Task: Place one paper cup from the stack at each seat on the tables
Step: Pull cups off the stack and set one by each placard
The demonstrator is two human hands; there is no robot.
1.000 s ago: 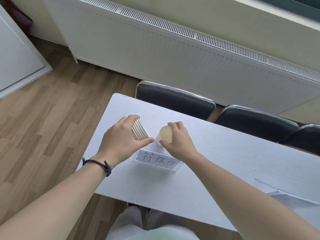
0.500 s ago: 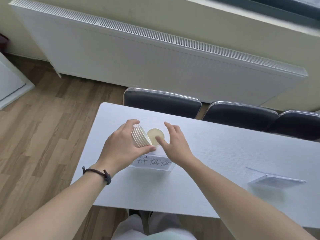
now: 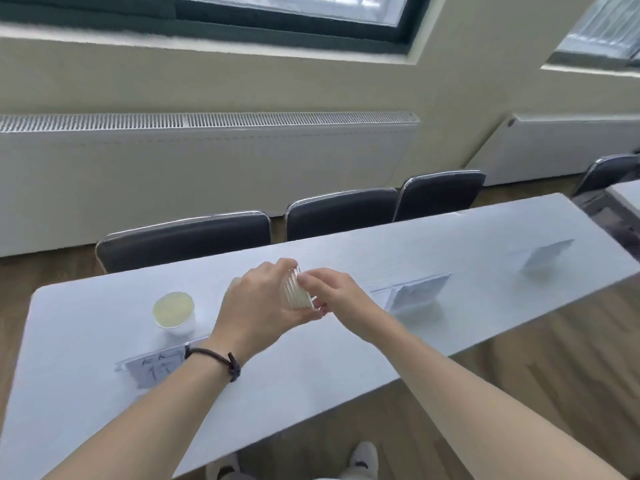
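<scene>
One white paper cup (image 3: 174,311) stands upright on the long white table (image 3: 346,344), behind the left name card (image 3: 152,368) and in front of the leftmost chair (image 3: 183,239). My left hand (image 3: 259,303) grips the stack of paper cups (image 3: 297,289) on its side above the table's middle. My right hand (image 3: 341,297) touches the stack's open end with its fingertips pinching the rim of the outer cup. Both hands hover in front of the second chair (image 3: 341,213).
A second name card (image 3: 417,293) stands right of my hands and a third (image 3: 547,256) farther right. A third chair (image 3: 440,194) is tucked in beyond the table. A radiator cover (image 3: 207,161) runs along the wall. Another table's corner (image 3: 627,190) shows at far right.
The right hand has let go of the cup, which now stands on the table at left. Both hands with the stack have moved right, and the right hand is back on the stack.
</scene>
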